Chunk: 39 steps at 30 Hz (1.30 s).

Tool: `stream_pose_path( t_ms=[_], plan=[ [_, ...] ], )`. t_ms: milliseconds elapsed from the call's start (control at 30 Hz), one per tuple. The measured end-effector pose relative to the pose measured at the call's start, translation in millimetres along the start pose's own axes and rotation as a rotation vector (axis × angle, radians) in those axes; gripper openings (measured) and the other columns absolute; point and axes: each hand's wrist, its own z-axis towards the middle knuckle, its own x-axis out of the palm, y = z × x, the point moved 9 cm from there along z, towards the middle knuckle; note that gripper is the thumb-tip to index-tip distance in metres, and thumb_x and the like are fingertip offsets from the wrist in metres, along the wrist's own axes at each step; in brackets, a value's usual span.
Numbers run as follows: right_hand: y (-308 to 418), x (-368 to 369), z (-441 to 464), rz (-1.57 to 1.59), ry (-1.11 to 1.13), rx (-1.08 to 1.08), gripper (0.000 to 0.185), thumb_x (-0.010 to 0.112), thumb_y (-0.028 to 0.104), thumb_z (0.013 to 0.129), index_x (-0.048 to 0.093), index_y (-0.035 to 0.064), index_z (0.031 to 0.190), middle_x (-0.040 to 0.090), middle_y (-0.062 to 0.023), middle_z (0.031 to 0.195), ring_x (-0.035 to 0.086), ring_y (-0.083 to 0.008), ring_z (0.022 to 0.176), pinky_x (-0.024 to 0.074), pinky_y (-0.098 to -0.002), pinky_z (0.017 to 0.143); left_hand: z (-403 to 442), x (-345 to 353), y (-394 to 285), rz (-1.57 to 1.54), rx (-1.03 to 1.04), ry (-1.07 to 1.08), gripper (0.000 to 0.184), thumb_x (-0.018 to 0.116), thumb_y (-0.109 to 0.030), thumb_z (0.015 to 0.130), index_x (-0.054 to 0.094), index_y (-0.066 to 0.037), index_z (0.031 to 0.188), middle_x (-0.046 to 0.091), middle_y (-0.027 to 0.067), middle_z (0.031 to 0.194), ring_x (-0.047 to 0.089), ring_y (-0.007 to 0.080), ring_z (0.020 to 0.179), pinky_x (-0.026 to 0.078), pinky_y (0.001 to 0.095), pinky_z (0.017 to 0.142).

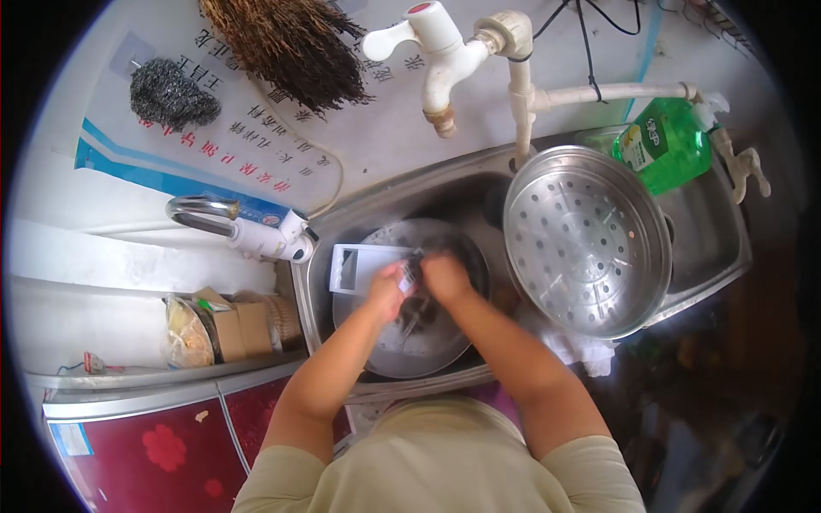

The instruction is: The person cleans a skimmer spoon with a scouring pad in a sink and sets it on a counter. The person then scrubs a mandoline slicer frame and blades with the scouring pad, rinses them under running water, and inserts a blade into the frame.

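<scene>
My left hand [389,292] is closed around a white rectangular plastic frame [368,261], which has a dark opening near its left end and looks like a slicer or grater. Close beside it, my right hand [445,277] has its fingers curled at the frame's right end, where a small dark patterned piece lies between the hands. Blur hides what the right fingers hold. Both hands are over a round metal basin [402,363] with cloudy, sudsy water, and dark shapes show in it. The basin stands in the steel sink [351,227].
A perforated steamer tray [590,248] rests across the sink's right side, near a green soap bottle [671,145]. A white tap [440,73] juts from the wall above; another faucet [256,235] stands left. A steel scrubber [174,94] and brush [286,47] hang behind.
</scene>
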Motion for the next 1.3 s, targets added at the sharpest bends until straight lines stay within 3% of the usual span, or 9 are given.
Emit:
stream_pose_path(
  t_ms=[100, 167, 333, 433, 533, 633, 733, 933, 1300],
  plan=[
    [-11.0, -6.9, 5.5, -0.014, -0.029, 0.013, 0.004, 0.057, 0.010, 0.065, 0.059, 0.0080, 0.068, 0.058, -0.0115, 0.078, 0.057, -0.0303, 0.074, 0.0468, -0.0383, 0.066, -5.3, 0.9, -6.7, 0.043, 0.027, -0.016, 0.029, 0.031, -0.008, 0.093, 0.045, 0.001, 0.117, 0.051, 0.0132, 0.113, 0.053, 0.0235, 0.099, 0.046, 0.0404, 0.083],
    [46.4, -20.1, -10.5, -0.001, -0.018, -0.266, 0.005, 0.057, 0.010, 0.065, 0.060, 0.0071, 0.068, 0.058, -0.0134, 0.074, 0.057, -0.0297, 0.073, 0.0471, -0.0377, 0.067, 1.5, -3.3, -7.4, 0.075, 0.081, -0.066, 0.029, 0.031, -0.008, 0.093, 0.044, 0.002, 0.116, 0.051, 0.0144, 0.114, 0.053, 0.0250, 0.099, 0.046, 0.0410, 0.085],
    [-25.8, -16.2, -1.2, -0.049, 0.264, 0.233, 0.017, 0.053, 0.011, 0.074, 0.065, 0.0061, 0.084, 0.060, -0.0146, 0.096, 0.059, -0.0287, 0.090, 0.0499, -0.0377, 0.071, -19.9, 12.4, -23.6, 0.056, 0.062, 0.040, 0.028, 0.032, -0.005, 0.091, 0.043, 0.007, 0.114, 0.050, 0.0189, 0.112, 0.054, 0.0283, 0.099, 0.047, 0.0407, 0.088],
    [-34.3, -34.5, -7.2, -0.073, 0.163, 0.292, 0.018, 0.055, 0.013, 0.074, 0.065, 0.0059, 0.087, 0.058, -0.0149, 0.104, 0.057, -0.0314, 0.094, 0.0491, -0.0392, 0.074, -17.7, 8.2, -31.0, 0.083, 0.062, 0.056, 0.026, 0.036, 0.000, 0.089, 0.043, 0.009, 0.113, 0.051, 0.0198, 0.111, 0.054, 0.0288, 0.100, 0.046, 0.0403, 0.089],
    [-9.6, -25.2, -26.1, -0.168, 0.536, 0.184, 0.022, 0.058, 0.015, 0.072, 0.062, 0.0046, 0.092, 0.058, -0.0145, 0.105, 0.057, -0.0346, 0.093, 0.0478, -0.0395, 0.077, -16.2, 15.5, -32.8, 0.148, 0.090, 0.111, 0.026, 0.041, 0.002, 0.087, 0.045, 0.007, 0.111, 0.052, 0.0183, 0.110, 0.054, 0.0275, 0.099, 0.047, 0.0391, 0.088],
    [-10.6, -46.3, -27.7, 0.060, 0.408, 0.310, 0.026, 0.060, 0.014, 0.072, 0.059, 0.0019, 0.095, 0.058, -0.0150, 0.102, 0.057, -0.0338, 0.092, 0.0466, -0.0400, 0.078, -14.9, 25.3, -33.8, 0.220, 0.114, 0.179, 0.026, 0.046, 0.004, 0.084, 0.047, 0.006, 0.110, 0.053, 0.0161, 0.109, 0.054, 0.0250, 0.099, 0.047, 0.0368, 0.087],
    [-38.8, -51.0, -19.5, 0.344, -0.082, 0.414, 0.027, 0.059, 0.009, 0.071, 0.057, 0.0005, 0.096, 0.060, -0.0138, 0.096, 0.058, -0.0309, 0.090, 0.0467, -0.0389, 0.077, -17.8, 37.0, -38.3, 0.319, 0.160, 0.240, 0.028, 0.048, 0.006, 0.082, 0.048, 0.004, 0.110, 0.054, 0.0129, 0.109, 0.055, 0.0216, 0.098, 0.046, 0.0338, 0.088],
    [-45.9, -28.7, -22.5, 1.143, -0.085, 0.500, 0.025, 0.062, 0.003, 0.066, 0.057, 0.0014, 0.090, 0.061, -0.0163, 0.085, 0.059, -0.0310, 0.081, 0.0458, -0.0377, 0.071, -31.0, 55.4, -45.0, 0.469, 0.298, 0.367, 0.034, 0.049, 0.008, 0.079, 0.049, 0.001, 0.112, 0.055, 0.0084, 0.107, 0.055, 0.0168, 0.096, 0.045, 0.0294, 0.086],
    [-31.3, -46.2, -24.1, 0.267, 0.089, 0.351, 0.031, 0.070, 0.015, 0.065, 0.057, 0.0012, 0.089, 0.060, -0.0164, 0.088, 0.059, -0.0315, 0.085, 0.0469, -0.0393, 0.073, -11.2, 28.6, -18.7, 0.778, 0.104, 0.260, 0.018, 0.055, 0.002, 0.076, 0.057, 0.000, 0.093, 0.062, 0.0081, 0.082, 0.060, 0.0147, 0.075, 0.049, 0.0257, 0.065]
  ],
)
